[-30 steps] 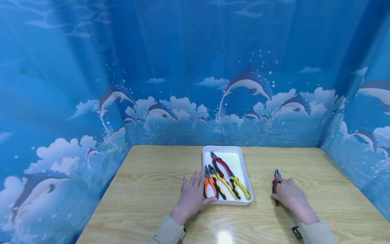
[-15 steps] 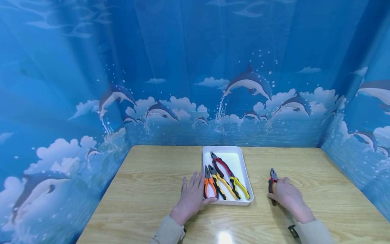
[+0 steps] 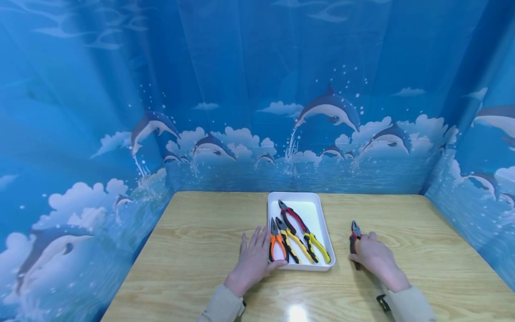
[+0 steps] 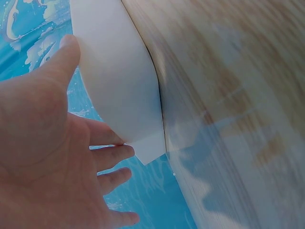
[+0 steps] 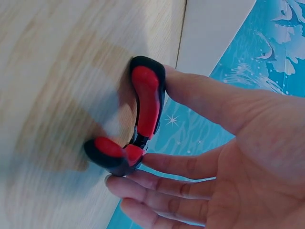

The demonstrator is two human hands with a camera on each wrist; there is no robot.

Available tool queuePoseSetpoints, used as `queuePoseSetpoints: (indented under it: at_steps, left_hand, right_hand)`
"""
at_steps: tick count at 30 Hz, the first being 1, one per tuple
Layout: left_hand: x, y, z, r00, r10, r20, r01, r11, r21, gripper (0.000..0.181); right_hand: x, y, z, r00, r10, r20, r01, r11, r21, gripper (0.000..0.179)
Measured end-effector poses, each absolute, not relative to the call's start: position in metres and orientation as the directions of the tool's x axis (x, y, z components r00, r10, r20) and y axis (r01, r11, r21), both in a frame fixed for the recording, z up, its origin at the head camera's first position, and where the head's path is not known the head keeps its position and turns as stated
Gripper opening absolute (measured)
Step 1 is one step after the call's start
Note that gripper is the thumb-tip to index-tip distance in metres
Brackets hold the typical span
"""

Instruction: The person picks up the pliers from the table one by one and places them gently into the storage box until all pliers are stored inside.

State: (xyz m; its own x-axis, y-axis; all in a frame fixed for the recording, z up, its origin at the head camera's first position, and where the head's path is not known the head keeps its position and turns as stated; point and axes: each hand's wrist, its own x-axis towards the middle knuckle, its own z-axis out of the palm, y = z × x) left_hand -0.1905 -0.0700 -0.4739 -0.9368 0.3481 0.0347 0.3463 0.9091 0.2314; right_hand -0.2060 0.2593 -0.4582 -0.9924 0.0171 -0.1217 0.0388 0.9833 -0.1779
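My right hand [image 3: 376, 255] grips a pair of combination pliers [image 3: 354, 241] with red and black handles, right of the white tray [image 3: 313, 210]. In the right wrist view the thumb presses one red handle [image 5: 147, 93] and the fingers [image 5: 186, 164] touch the other. My left hand [image 3: 252, 264] lies against the tray's left side, fingers straight and thumb at its near rim; in the left wrist view it touches the white wall [image 4: 119, 71]. Inside the tray lie orange-handled long-nose pliers [image 3: 272, 246], yellow-and-black pliers [image 3: 295, 240], red-and-black pliers [image 3: 297, 218] and yellow handles [image 3: 319, 249] whose head I cannot make out.
The wooden table [image 3: 209, 223] extends on both sides of the tray. A blue dolphin-print curtain [image 3: 241, 89] hangs behind the table and along its sides. A bright reflection shows near the table's front.
My right hand has slid left toward the tray with the red-and-black pliers in its grip. The left hand and tray have stayed in place.
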Motion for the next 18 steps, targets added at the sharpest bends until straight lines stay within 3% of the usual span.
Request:
queuePoseSetpoints:
  at_steps: [18]
  left_hand:
    - [-0.1902,-0.0695,-0.4722,-0.937,0.347,0.041,0.346,0.906,0.244,0.096]
  right_hand:
    - [-0.212,0.2484,-0.4581,-0.994,0.009,-0.107,0.027,0.986,-0.163,0.071]
